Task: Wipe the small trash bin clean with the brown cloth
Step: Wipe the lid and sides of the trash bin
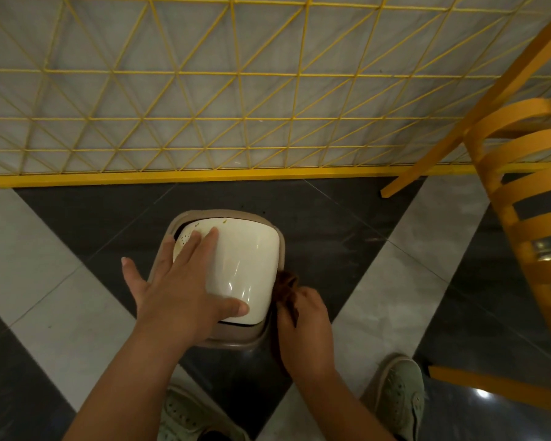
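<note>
The small trash bin (226, 342) stands on the floor just below me, with a taupe rim and a cream swing lid (245, 256) that carries brown specks near its far left corner. My left hand (178, 281) lies flat on the lid, fingers spread and straight, the thumb near the lid's near edge. My right hand (303, 326) grips the bunched brown cloth (287, 288) against the bin's right side, just below the rim. Part of the cloth hangs down behind my right wrist.
A yellow wire-mesh fence (236, 122) with a yellow base rail runs across the floor right behind the bin. A yellow slatted chair (522, 218) stands at the right. My two green shoes (398, 399) are near the bin on the grey and white tiles.
</note>
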